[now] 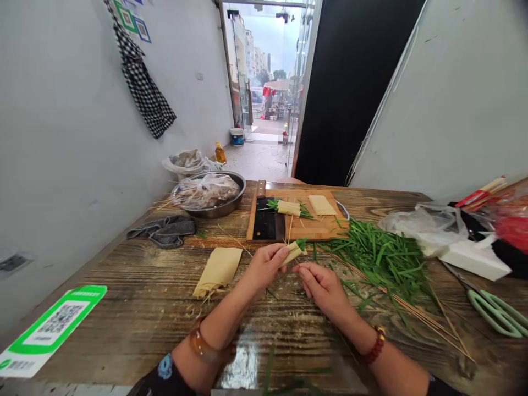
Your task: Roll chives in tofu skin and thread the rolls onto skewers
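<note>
My left hand point(266, 267) is closed around a roll of pale yellow tofu skin point(294, 251) with green chives showing at its end. A thin bamboo skewer point(290, 226) sticks up beyond the roll. Just right of the roll, my right hand point(324, 285) is closed, its fingertips pinched at what looks like the near end of the skewer. Several finished rolls point(289, 208) lie side by side on the wooden cutting board point(305, 232), next to a cleaver point(266, 219). A stack of tofu skin sheets point(219, 269) lies left of my left hand.
Cut chives point(379, 253) are heaped at the right, with loose skewers point(429, 319) before them. Green-handled scissors point(497, 313) lie at the far right. A metal basin point(212, 210) with a plastic bag and a grey cloth point(165, 231) are at the back left. More sheets point(322, 205) sit on the board.
</note>
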`<state>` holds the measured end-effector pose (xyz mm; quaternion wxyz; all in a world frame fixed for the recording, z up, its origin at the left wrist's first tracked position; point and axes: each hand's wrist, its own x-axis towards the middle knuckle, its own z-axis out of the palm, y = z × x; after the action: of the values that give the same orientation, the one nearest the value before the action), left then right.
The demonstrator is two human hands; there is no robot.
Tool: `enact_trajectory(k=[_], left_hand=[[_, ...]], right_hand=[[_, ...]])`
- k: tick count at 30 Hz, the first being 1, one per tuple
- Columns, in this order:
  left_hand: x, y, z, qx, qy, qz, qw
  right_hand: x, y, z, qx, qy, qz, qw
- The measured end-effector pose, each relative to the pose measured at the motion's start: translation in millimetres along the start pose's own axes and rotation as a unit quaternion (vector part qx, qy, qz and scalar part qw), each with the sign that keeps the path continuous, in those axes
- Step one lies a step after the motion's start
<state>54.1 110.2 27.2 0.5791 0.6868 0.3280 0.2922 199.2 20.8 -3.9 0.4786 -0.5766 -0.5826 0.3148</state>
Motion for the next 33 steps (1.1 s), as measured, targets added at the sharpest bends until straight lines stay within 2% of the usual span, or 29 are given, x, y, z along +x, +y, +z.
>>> enact_trajectory(k=[7, 15, 20, 25, 29, 33], left_hand=[[0.6, -3.0, 1.7, 0.012, -0.011, 0.025, 1.000], [2.7, -5.1, 5.3, 0.022, -0.020, 0.023, 0.999], [0.1, -0.1, 3.9, -0.023, -0.032, -0.031, 0.999], [-1.7, 3.1, 0.2, -0.131, -0.042, -0.086, 0.987], [0.4, -0.3, -1.2, -0.170, -0.057, -0.083, 0.980], [1.4, -2.2, -1.5, -0.164, -0.058, -0.067, 0.983]], right_hand=[[-0.2, 5.8, 6.2, 0.031, 0.004, -0.006, 0.999], [1.7, -3.3, 0.3, 0.003, -0.009, -0.033, 0.999], [4.0, -1.4, 0.3, 0.030, -0.003, -0.015, 0.999], [7.5, 3.8, -7.3, 0.068, 0.027, 0.012, 0.997], [10.5, 8.6, -12.3, 0.069, 0.033, 0.009, 0.997], [11.6, 14.4, -12.9, 0.063, 0.024, 0.011, 0.998]])
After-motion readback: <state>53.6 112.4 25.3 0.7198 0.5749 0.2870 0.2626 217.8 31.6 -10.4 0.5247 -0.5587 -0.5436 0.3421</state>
